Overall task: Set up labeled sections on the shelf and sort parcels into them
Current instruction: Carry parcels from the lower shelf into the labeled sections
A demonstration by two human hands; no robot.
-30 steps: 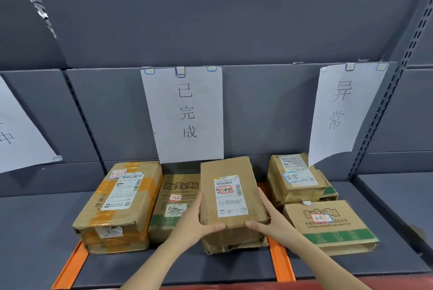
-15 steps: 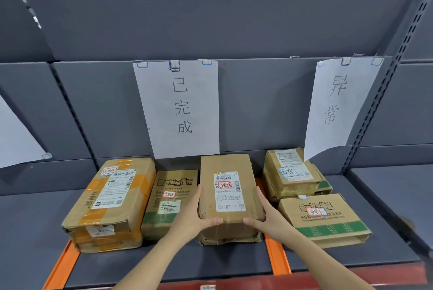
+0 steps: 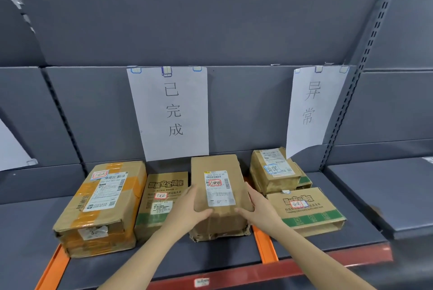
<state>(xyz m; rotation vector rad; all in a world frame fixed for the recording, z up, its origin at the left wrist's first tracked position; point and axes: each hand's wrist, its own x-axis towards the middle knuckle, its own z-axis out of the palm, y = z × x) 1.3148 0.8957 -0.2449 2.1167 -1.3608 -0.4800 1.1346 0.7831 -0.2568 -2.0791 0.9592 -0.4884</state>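
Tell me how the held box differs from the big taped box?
The held parcel is plain; the taped box has orange tape. The held parcel is slimmer, the taped box bulkier. The left hand and right hand grip the held parcel, not the taped box. Both have labels.

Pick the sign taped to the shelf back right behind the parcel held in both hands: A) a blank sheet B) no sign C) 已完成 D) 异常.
C: the parcel stands just below the 已完成 sheet; the 异常 sheet hangs further right.
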